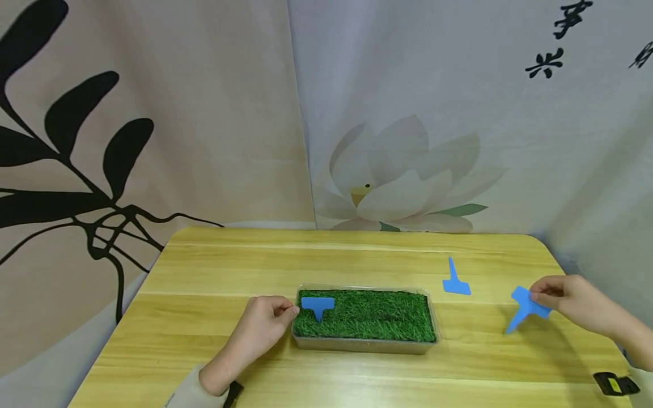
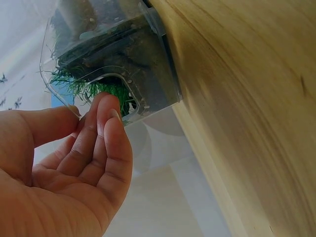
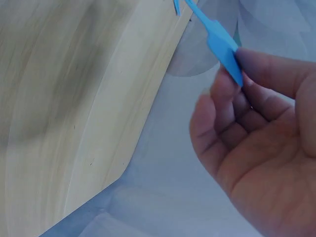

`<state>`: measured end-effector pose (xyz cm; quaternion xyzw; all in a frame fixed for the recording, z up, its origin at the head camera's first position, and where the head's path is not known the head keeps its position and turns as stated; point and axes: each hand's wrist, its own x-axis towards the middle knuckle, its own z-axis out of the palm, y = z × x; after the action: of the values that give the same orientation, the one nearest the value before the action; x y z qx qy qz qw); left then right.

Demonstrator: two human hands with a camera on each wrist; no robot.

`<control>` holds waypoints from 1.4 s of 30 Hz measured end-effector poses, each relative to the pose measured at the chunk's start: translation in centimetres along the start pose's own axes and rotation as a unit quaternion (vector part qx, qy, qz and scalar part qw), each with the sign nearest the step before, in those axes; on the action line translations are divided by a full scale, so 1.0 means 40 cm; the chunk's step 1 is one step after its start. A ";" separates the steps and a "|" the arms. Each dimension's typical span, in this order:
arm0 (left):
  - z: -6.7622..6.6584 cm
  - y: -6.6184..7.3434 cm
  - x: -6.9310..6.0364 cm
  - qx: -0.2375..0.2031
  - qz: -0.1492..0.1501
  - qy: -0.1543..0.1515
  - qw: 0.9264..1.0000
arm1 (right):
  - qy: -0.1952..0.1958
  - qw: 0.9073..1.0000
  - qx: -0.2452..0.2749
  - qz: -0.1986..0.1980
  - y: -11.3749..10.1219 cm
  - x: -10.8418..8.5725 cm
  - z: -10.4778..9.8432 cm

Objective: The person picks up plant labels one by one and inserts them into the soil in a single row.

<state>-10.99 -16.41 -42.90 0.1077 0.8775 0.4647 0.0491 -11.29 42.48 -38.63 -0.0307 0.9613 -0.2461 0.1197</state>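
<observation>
With my right hand I am pinching a flat blue T-shaped tag above the right side of the yellowish wooden table, while my left hand is pinching the left rim of a clear plastic box of green grass.

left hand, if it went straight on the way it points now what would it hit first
Most likely the near end of the clear plastic rectangular tub of green grass; the left hand seems already at its edge, though exact contact is unclear.
</observation>
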 end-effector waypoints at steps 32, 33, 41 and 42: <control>0.002 -0.001 0.002 0.003 0.003 0.001 1.000 | 0.264 0.962 0.033 -0.063 -0.166 -0.042 0.062; 0.002 -0.001 0.002 0.004 0.004 0.002 1.000 | 0.268 0.960 0.038 -0.070 -0.172 -0.041 0.064; 0.002 -0.002 0.002 0.005 0.007 0.002 1.000 | 0.294 0.944 0.067 -0.137 -0.221 -0.034 0.091; 0.002 -0.002 0.002 0.005 0.008 0.003 1.000 | 0.293 0.943 0.070 -0.144 -0.230 -0.033 0.095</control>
<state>-11.06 -16.38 -43.02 0.1134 0.8791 0.4610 0.0427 -9.07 32.80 -37.15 -0.0864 0.9197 -0.3254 -0.2021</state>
